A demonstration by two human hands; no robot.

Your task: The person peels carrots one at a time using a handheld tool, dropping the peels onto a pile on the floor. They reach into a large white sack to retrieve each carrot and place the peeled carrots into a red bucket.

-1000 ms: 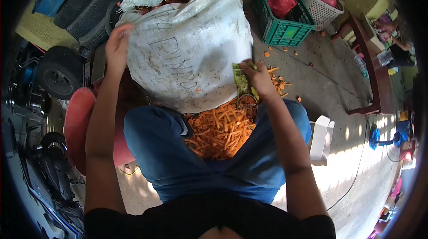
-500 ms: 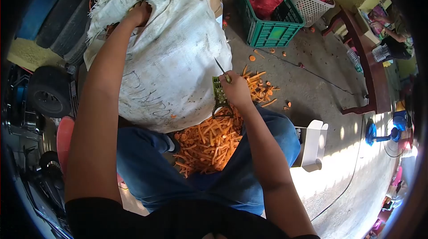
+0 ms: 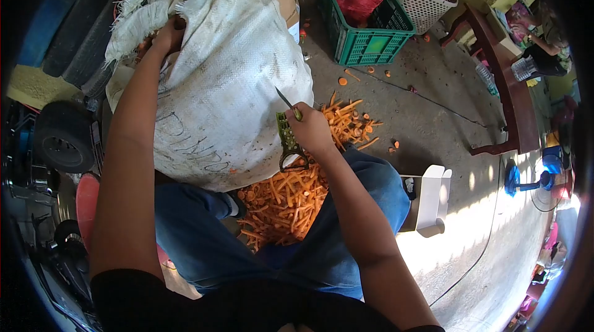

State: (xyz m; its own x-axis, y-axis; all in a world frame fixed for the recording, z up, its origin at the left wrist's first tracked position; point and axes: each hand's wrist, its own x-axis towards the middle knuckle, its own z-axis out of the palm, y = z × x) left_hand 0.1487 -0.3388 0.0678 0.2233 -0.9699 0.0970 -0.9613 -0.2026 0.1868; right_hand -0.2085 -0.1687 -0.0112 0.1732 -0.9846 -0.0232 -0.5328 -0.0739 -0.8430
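A large white woven sack (image 3: 229, 66) bulges in front of me, with dark lettering on its side. At its frayed mouth, my left hand (image 3: 167, 39) reaches in, and its fingers are mostly hidden by the opening. My right hand (image 3: 311, 129) is closed around a small knife (image 3: 287, 100) whose blade points up and to the left. The same hand also holds a green grater (image 3: 288, 137) with holes and a looped end, hanging downward. Below it, a heap of cut carrot sticks (image 3: 284, 202) lies between my legs, against the sack's lower edge.
More carrot pieces (image 3: 349, 123) lie on the floor right of the sack. A green crate (image 3: 371, 47) and a white basket (image 3: 427, 10) hold red bags. Tyres (image 3: 65, 140) stand at left. A white box (image 3: 431, 202) and a reddish wooden frame (image 3: 520, 106) stand at right; a person sits beyond.
My left hand has shifted slightly down and left at the sack's mouth, and the sack's edge has moved with it. The view has shifted slightly; my right hand keeps the knife and grater.
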